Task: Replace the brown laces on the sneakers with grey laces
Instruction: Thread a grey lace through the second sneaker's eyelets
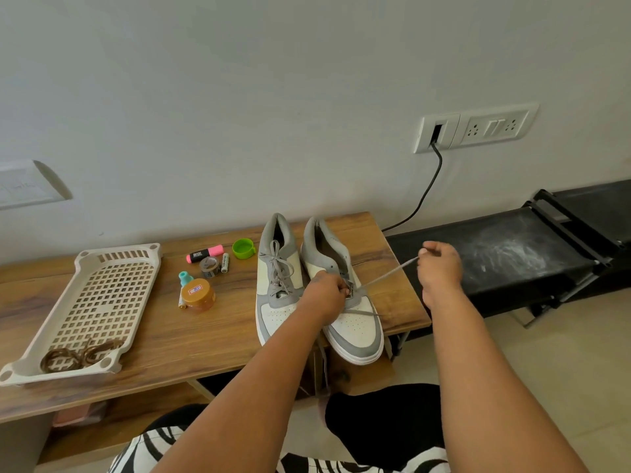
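Note:
Two grey-and-white sneakers stand side by side on the wooden table [205, 339]. The left sneaker [278, 288] carries a tied grey lace. On the right sneaker [348, 315], my left hand [327, 290] pinches at the eyelets near the tongue. My right hand [438, 264] grips the end of a grey lace [389, 273] and holds it taut, up and to the right of that shoe. Another part of the grey lace lies across the right shoe's toe. The brown laces [80, 355] lie coiled in the near end of a beige perforated tray [102, 302] at the left.
Between tray and shoes lie a pink highlighter [205, 253], a tape roll [209, 266], a battery [224, 262], a green cap [243, 248], a teal-topped bottle [185, 278] and a brown-lidded jar [198, 295]. A black bench [505, 257] adjoins the table's right; a cable [421, 196] hangs from a wall socket.

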A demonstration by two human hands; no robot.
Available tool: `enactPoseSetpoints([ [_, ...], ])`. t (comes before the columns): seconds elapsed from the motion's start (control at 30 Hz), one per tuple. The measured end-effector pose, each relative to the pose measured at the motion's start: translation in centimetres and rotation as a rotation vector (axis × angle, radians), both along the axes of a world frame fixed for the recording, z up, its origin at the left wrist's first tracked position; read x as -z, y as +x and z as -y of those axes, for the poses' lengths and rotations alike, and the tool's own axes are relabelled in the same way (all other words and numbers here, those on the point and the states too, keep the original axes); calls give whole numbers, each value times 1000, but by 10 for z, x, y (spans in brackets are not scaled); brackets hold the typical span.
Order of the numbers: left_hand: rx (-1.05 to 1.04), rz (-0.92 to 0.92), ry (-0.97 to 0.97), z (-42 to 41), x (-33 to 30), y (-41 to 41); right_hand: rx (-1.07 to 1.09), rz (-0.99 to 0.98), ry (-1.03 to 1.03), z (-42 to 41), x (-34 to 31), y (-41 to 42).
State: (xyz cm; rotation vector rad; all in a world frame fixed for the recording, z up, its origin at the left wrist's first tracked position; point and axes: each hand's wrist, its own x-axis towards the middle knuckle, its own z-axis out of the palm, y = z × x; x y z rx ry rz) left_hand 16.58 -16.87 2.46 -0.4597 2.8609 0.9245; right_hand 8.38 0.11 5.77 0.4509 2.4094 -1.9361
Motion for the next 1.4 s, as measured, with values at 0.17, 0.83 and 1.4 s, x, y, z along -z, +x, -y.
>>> enactPoseSetpoints([
  [0.17, -13, 2, 20, 0, 2, 1, -704, 17, 784, 34, 8, 17],
  [0.83, -13, -16, 98, 3, 5, 3, -921, 211, 774, 24, -2, 18],
  [1.4, 39, 14, 1, 0, 3, 2, -851, 147, 754, 18, 6, 13],
])
